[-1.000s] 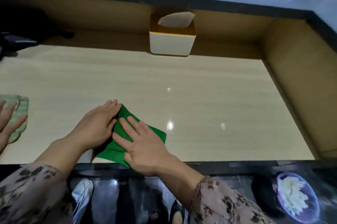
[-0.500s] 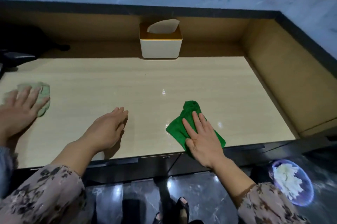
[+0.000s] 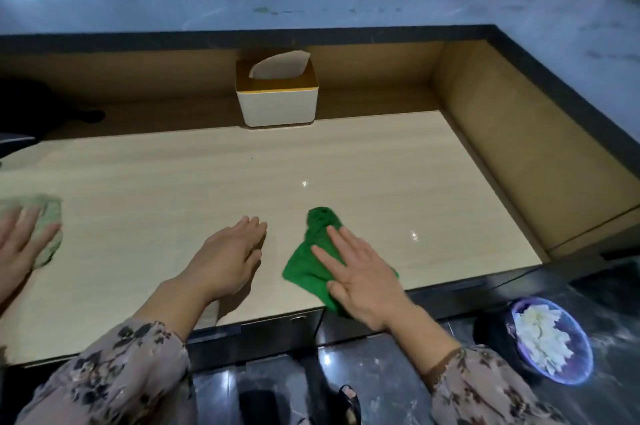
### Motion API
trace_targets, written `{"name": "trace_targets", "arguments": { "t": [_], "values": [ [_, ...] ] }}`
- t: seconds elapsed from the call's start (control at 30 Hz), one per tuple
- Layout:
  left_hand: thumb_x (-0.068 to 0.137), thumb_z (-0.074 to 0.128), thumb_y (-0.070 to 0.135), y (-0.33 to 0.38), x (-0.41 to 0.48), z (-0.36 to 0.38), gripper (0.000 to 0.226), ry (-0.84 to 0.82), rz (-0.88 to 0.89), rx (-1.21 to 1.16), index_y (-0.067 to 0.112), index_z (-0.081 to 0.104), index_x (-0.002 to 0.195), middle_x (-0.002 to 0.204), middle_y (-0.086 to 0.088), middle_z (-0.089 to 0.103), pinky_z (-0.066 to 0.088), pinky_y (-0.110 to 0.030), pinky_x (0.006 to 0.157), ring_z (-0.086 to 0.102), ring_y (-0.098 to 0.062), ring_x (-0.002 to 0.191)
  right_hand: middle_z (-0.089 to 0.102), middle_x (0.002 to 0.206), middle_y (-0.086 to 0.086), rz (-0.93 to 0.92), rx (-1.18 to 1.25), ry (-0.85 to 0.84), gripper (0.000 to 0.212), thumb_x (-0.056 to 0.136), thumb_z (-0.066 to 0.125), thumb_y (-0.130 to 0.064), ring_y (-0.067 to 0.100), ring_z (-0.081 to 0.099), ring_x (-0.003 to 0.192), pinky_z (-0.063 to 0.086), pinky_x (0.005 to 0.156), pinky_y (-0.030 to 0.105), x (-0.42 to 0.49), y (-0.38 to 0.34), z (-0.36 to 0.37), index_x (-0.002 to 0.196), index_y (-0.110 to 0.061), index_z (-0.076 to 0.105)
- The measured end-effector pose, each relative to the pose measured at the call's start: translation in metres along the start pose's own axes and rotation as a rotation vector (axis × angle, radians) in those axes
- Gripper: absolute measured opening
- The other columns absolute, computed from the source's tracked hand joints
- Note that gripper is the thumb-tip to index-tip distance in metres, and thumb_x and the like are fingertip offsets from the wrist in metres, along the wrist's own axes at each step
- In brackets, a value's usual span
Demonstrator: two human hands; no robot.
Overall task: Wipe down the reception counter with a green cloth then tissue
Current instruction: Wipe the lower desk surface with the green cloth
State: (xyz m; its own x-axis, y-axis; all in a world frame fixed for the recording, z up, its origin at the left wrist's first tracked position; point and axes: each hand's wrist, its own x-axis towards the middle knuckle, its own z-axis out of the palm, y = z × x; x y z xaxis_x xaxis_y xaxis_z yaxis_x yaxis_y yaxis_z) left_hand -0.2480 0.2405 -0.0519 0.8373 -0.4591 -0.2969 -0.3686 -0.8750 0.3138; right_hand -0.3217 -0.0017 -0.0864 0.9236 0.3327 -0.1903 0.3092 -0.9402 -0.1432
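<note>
Centrally, a pale wood-grain laminate reception counter (image 3: 207, 175) fills the view. At 5 o'clock on it, by the near edge, lies a crumpled bright green cloth (image 3: 303, 269), its bunched end toward 12 o'clock. The right hand (image 3: 363, 277) presses it flat, fingers straight and spread. The left hand (image 3: 228, 258) rests on bare laminate at the cloth's 9 o'clock, fingers straight and together, holding nothing. A white rectangular tissue box with a yellow-brown lid (image 3: 277, 102) stands at 12 o'clock, a beige tissue (image 3: 278, 65) rising from its slot. At 9 o'clock, a second person's hand (image 3: 17, 248) rests on a pale green cloth (image 3: 48, 217).
</note>
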Motion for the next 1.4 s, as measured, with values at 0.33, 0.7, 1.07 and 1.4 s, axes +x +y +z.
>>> {"name": "trace_targets", "arguments": {
  "t": [0.33, 0.7, 1.07, 1.4],
  "values": [
    [0.102, 0.031, 0.026, 0.049, 0.039, -0.003, 0.054, -0.03, 0.108, 0.038, 0.021, 0.014, 0.152, 0.16, 0.005, 0.007, 0.005, -0.031, 0.118, 0.001, -0.01, 0.148, -0.017, 0.158, 0.014, 0.614, 0.033, -0.082, 0.069, 0.091, 0.008, -0.05, 0.028, -0.014, 0.147, 0.0, 0.12, 0.037, -0.037, 0.137, -0.022, 0.152, -0.023, -0.006],
    [0.102, 0.032, 0.029, 0.025, 0.028, -0.007, 0.057, -0.043, 0.033, 0.047, 0.024, 0.008, 0.153, 0.16, 0.006, 0.004, 0.002, -0.032, 0.118, 0.0, -0.008, 0.147, -0.034, 0.15, 0.017, 0.425, 0.05, -0.097, 0.064, 0.1, 0.017, -0.043, 0.036, -0.032, 0.138, -0.012, 0.117, 0.048, 0.064, -0.021, -0.014, 0.149, -0.023, -0.019],
    [0.101, 0.032, 0.027, 0.044, 0.068, -0.011, 0.056, -0.056, 0.023, 0.07, 0.025, 0.011, 0.153, 0.16, 0.008, 0.005, 0.001, -0.032, 0.118, 0.0, -0.008, 0.147, -0.024, 0.157, 0.003, 0.203, 0.044, -0.128, 0.058, 0.101, 0.022, -0.046, 0.019, -0.022, 0.145, -0.01, 0.116, 0.032, 0.068, 0.09, -0.042, 0.151, -0.034, -0.005],
    [0.102, 0.032, 0.028, 0.047, 0.123, -0.04, 0.054, -0.004, 0.003, 0.036, 0.027, 0.013, 0.152, 0.16, 0.007, 0.006, 0.001, -0.028, 0.117, 0.0, -0.007, 0.147, -0.02, 0.157, 0.016, 0.764, 0.077, -0.106, 0.062, 0.101, 0.018, -0.044, 0.032, -0.017, 0.145, -0.003, 0.12, 0.041, 0.063, 0.23, -0.059, 0.153, -0.022, -0.009]
  ]
}}
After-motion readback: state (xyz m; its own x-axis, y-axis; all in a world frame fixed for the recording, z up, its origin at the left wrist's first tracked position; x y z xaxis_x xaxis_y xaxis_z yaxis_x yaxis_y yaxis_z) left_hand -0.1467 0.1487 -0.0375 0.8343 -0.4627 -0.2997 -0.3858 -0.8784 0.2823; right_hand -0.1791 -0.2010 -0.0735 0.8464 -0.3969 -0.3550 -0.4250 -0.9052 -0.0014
